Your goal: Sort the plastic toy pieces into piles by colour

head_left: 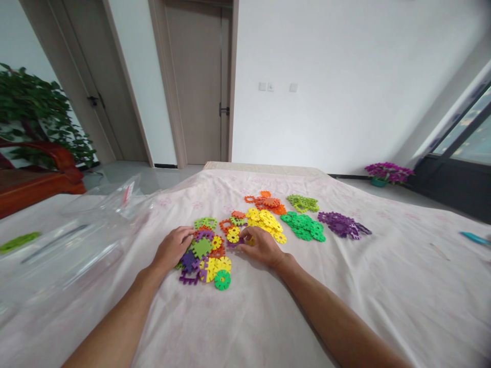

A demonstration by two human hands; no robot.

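A mixed pile of notched plastic building pieces lies in front of me, with a light green square piece (pixel 202 248) on top. My left hand (pixel 174 249) rests against the pile's left edge, fingers loosely bent and apart. At the pile's right side, my right hand (pixel 261 245) is curled with thumb and fingers around a yellow notched disc (pixel 250 240), partly hidden by the fingers. Dark purple pieces (pixel 188 261), more yellow discs (pixel 223 264) and a green disc (pixel 222 280) lie at the pile's near side.
Beyond my right hand sit single-colour heaps: yellow discs (pixel 265 220), orange pieces (pixel 271 203), light green pieces (pixel 303 203), green discs (pixel 305 226) and purple pieces (pixel 339 225). Clear plastic bags (pixel 88 240) spread over the left of the cloth-covered table (pixel 245 327). A blue object (pixel 474 237) lies far right.
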